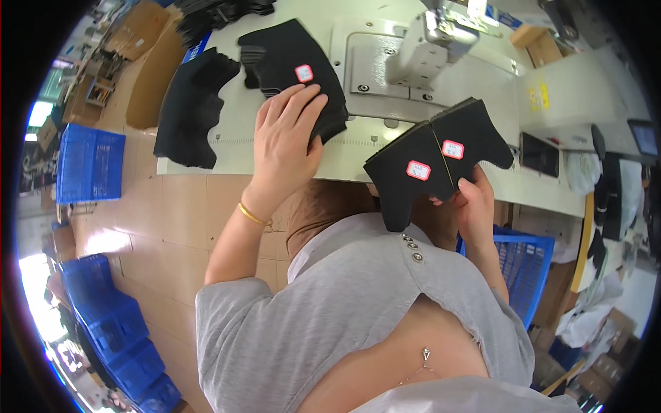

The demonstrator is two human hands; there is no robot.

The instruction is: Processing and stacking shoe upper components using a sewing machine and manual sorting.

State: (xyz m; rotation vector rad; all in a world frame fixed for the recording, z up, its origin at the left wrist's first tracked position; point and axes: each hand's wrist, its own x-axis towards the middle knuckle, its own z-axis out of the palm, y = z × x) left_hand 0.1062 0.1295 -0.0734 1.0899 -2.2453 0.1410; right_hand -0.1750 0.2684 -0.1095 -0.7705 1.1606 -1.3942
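Note:
My right hand (476,205) grips the lower edge of a bundle of black cut pieces (403,153), thumb on top. A thin yellowish band crosses this bundle, and two white labels with pink borders lie on either side of it. The bundle juts over the table's front edge. My left hand (284,144) rests with fingers stretched out on a second stack of black cut pieces (292,51), which carries one similar label. Farther left lies another black stack with a wavy edge (187,110), apart from my hand.
A sewing machine (434,51) stands on the pale table (344,155), behind the held bundle. More black pieces (220,14) lie at the far left. Blue crates stand on the floor at left (89,165) and beneath the table at right (513,265). Cardboard boxes (155,76) flank the table.

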